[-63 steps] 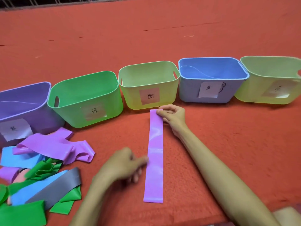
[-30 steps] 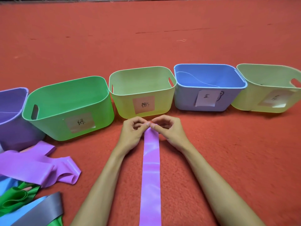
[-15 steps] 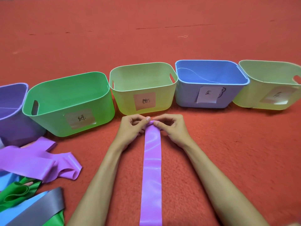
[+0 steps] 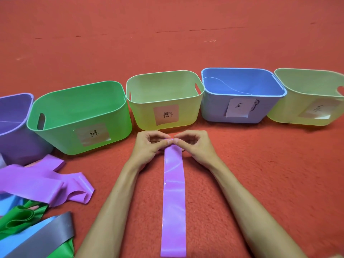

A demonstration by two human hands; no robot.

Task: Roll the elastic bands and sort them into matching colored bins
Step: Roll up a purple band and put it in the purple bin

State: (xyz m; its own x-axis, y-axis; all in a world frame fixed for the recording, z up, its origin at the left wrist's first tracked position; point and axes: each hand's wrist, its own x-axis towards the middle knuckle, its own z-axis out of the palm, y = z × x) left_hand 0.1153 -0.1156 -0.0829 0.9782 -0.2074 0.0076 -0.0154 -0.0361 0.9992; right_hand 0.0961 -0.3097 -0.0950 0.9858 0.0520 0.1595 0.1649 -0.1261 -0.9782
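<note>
A pink elastic band (image 4: 174,198) lies flat on the red carpet, running away from me toward the bins. My left hand (image 4: 149,146) and my right hand (image 4: 193,146) both pinch its far end, which is curled into a small roll between my fingertips. Just beyond my hands stands a yellow-green bin (image 4: 163,101) with a pink label. In the same row stand a purple bin (image 4: 13,125), a green bin (image 4: 80,116), a blue bin (image 4: 240,94) and another yellow-green bin (image 4: 309,95).
A heap of loose bands lies at the lower left: purple bands (image 4: 42,181), a green band (image 4: 20,218), a grey band (image 4: 48,237) and blue ones (image 4: 7,202). Red carpet (image 4: 270,183) stretches to the right and behind the bins.
My left hand came up from the band's middle to its far end beside my right hand. Both hands then began curling that end toward me into a small roll.
</note>
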